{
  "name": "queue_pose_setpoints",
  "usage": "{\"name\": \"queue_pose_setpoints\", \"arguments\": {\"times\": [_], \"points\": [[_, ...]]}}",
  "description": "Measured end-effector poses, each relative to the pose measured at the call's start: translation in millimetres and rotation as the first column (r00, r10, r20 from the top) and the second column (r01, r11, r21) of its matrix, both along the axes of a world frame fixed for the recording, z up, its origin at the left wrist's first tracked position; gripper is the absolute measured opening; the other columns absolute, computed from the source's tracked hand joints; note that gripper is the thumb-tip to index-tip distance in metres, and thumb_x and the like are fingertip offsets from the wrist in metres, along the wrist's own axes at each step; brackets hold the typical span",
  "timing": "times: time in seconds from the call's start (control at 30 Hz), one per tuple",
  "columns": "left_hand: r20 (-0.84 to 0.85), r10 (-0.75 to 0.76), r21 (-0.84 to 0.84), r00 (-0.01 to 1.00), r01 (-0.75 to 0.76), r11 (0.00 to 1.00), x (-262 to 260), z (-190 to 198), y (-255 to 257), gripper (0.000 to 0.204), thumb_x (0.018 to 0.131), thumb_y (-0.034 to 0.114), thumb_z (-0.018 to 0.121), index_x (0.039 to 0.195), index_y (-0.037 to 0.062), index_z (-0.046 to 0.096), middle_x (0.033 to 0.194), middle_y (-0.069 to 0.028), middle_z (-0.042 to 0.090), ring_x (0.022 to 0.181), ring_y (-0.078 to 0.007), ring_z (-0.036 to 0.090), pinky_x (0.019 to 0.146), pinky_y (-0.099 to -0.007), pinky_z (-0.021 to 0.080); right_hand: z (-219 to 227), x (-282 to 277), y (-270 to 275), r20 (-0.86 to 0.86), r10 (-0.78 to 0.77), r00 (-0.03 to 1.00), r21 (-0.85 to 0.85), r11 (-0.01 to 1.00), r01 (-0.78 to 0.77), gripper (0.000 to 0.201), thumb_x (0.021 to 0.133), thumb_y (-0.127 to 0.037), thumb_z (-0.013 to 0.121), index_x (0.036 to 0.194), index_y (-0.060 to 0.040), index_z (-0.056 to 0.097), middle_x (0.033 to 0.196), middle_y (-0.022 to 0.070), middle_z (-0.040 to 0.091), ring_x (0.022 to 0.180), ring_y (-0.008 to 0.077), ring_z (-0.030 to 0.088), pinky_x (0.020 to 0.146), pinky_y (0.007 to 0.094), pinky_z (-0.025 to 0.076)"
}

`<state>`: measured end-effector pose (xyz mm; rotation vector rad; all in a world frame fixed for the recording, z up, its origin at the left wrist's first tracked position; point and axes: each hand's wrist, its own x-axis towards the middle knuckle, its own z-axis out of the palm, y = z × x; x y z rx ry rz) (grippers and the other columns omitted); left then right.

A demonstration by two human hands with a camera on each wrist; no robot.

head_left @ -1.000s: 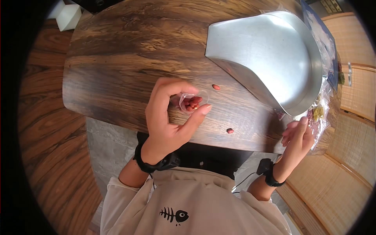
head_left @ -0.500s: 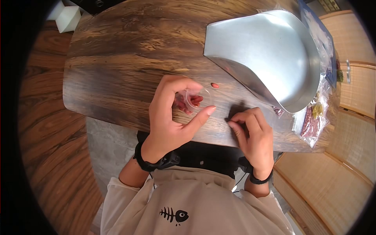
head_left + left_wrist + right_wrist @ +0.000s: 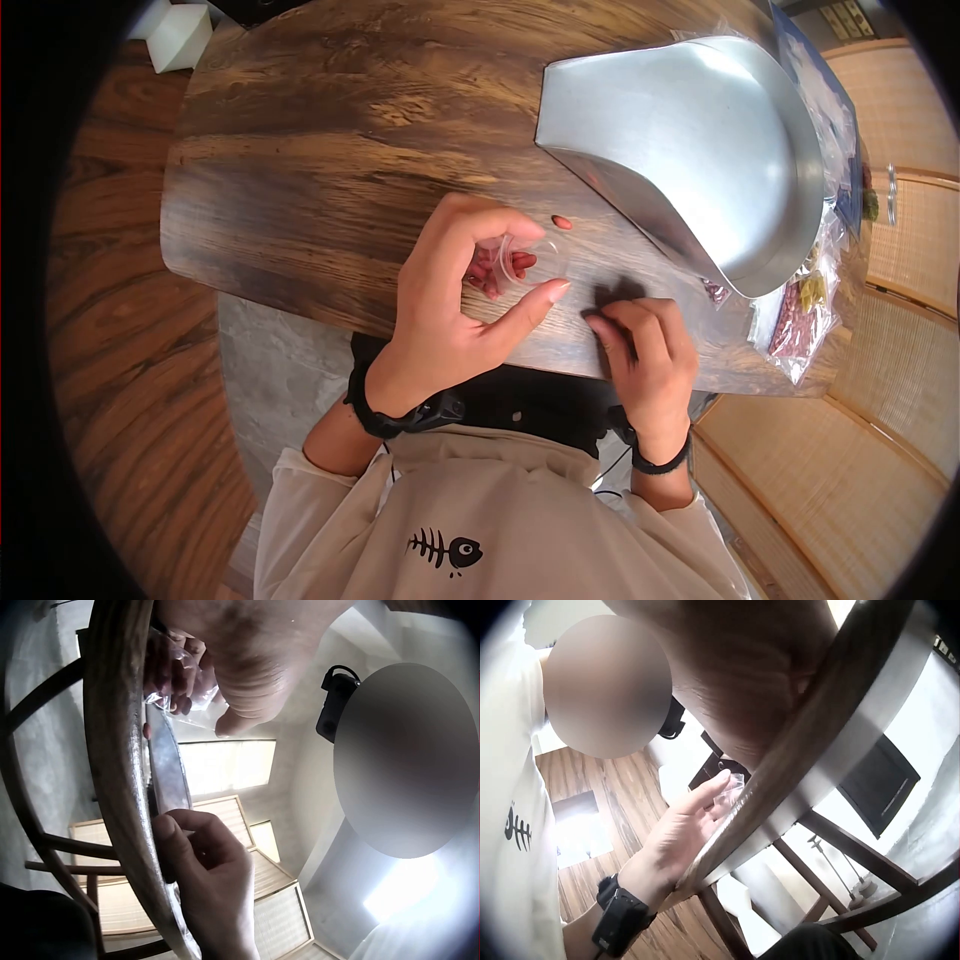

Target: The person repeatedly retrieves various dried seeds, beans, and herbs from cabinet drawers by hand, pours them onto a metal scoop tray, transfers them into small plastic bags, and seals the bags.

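My left hand (image 3: 435, 325) grips a small clear plastic cup (image 3: 545, 262), fingers around its far side and thumb at its near side. The cup lies tilted, its mouth toward the right, with several red-skinned peanuts (image 3: 482, 272) inside. One loose peanut (image 3: 562, 222) rests on the table just beyond the cup's mouth. To the right, my right hand (image 3: 655, 365) is low at the tabletop, thumb and index fingertip brought together on a peanut that they hide. The left wrist view shows this right hand (image 3: 214, 874) pinching close against the table edge.
A large metal scoop (image 3: 690, 150) stands on the wooden table (image 3: 300, 180) at the back right. Clear plastic bags (image 3: 800, 330) with reddish and green contents lie beside it near the right edge. A white object (image 3: 180, 38) is at the far left.
My right hand has come left from beside the bags to the near peanut, which its fingers now cover. My left hand has shifted slightly right, and the cup's mouth has turned rightward.
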<state>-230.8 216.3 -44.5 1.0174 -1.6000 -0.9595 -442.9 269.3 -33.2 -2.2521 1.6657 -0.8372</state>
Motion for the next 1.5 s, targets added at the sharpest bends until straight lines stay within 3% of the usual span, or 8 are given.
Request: {"name": "queue_pose_setpoints", "arguments": {"times": [0.27,0.5,0.57,1.0,1.07,1.23,1.37,1.5], "points": [[0.018,0.0,-0.011,1.0,0.0,1.0,-1,1,0,0.045,0.079,-0.004,0.081,0.117,0.0009,0.057,0.111,-0.0093,0.055,0.093,-0.0124,0.061,0.077,-0.0252,0.056,34,-3,8,0.087,-0.135,0.987,0.306,0.946,0.102,0.03,0.08,-0.001,0.082,0.107,-0.0031,0.071,0.105,0.0107,0.065,0.083,0.0271,0.071,0.07,0.0368,0.057],[0.028,0.013,-0.027,1.0,-0.013,1.0,-1,1,0,0.044,0.079,-0.005,0.08,0.116,0.0012,0.057,0.11,-0.0093,0.056,0.093,-0.0124,0.061,0.076,-0.0252,0.056,32,-2,4,0.041,-0.13,0.991,0.279,0.954,0.114,0.031,0.078,0.005,0.079,0.107,-0.0026,0.071,0.102,0.0096,0.067,0.079,0.0189,0.068,0.07,0.0305,0.055],[0.025,0.017,-0.015,1.0,-0.017,1.0,-1,2,0,0.043,0.079,-0.005,0.08,0.116,0.0014,0.058,0.109,-0.0092,0.056,0.091,-0.0122,0.061,0.076,-0.0251,0.056,31,-3,2,0.0,-0.108,0.994,0.278,0.955,0.104,0.023,0.083,0.002,0.076,0.104,-0.0033,0.07,0.1,0.0112,0.064,0.078,0.0265,0.069,0.066,0.0364,0.056],[0.008,0.063,-0.021,0.998,-0.063,0.998,-5,-1,1,0.043,0.079,-0.004,0.08,0.115,0.0018,0.058,0.109,-0.0085,0.056,0.092,-0.0122,0.061,0.075,-0.025,0.056,22,29,-45,0.147,-0.121,0.982,0.182,0.979,0.093,0.023,0.08,0.003,0.074,0.101,-0.0031,0.065,0.093,0.0113,0.063,0.069,0.0268,0.066,0.059,0.0369,0.054],[-0.048,0.129,-0.026,0.99,-0.13,0.991,-6,-2,2,0.042,0.078,0.002,0.085,0.112,0.0057,0.063,0.104,-0.0053,0.06,0.078,-0.0098,0.063,0.061,-0.0226,0.048,16,37,-51,0.18,-0.122,0.976,0.176,0.98,0.09,0.025,0.08,0.004,0.073,0.103,-0.003,0.065,0.094,0.0116,0.063,0.07,0.0278,0.067,0.06,0.0376,0.054],[-0.034,0.125,-0.052,0.992,-0.126,0.991,-6,-1,0,0.042,0.077,0.003,0.086,0.113,0.0054,0.063,0.103,-0.0054,0.06,0.078,-0.0097,0.063,0.062,-0.0229,0.048,7,43,-55,0.189,-0.081,0.979,0.162,0.985,0.05,0.035,0.083,0.002,0.071,0.117,-0.004,0.065,0.098,0.0133,0.065,0.076,0.0326,0.068,0.064,0.0405,0.057],[0.028,0.071,-0.039,0.997,-0.069,0.997,-1,2,1,0.044,0.078,-0.001,0.083,0.115,0.0019,0.058,0.107,-0.0088,0.058,0.093,-0.0135,0.06,0.076,-0.0256,0.054,8,45,-55,0.149,-0.076,0.986,0.168,0.984,0.05,0.029,0.084,0.001,0.071,0.112,-0.0041,0.068,0.097,0.0132,0.063,0.074,0.0331,0.067,0.063,0.0408,0.056],[-0.007,0.067,-0.013,0.998,-0.068,0.998,-1,0,0,0.044,0.079,0.0,0.083,0.115,0.0018,0.059,0.107,-0.0089,0.058,0.092,-0.0135,0.061,0.074,-0.0254,0.055,10,50,-54,0.101,-0.073,0.992,0.15,0.987,0.057,0.027,0.084,0.001,0.071,0.11,-0.004,0.069,0.096,0.013,0.062,0.073,0.033,0.067,0.062,0.0411,0.056]]}}
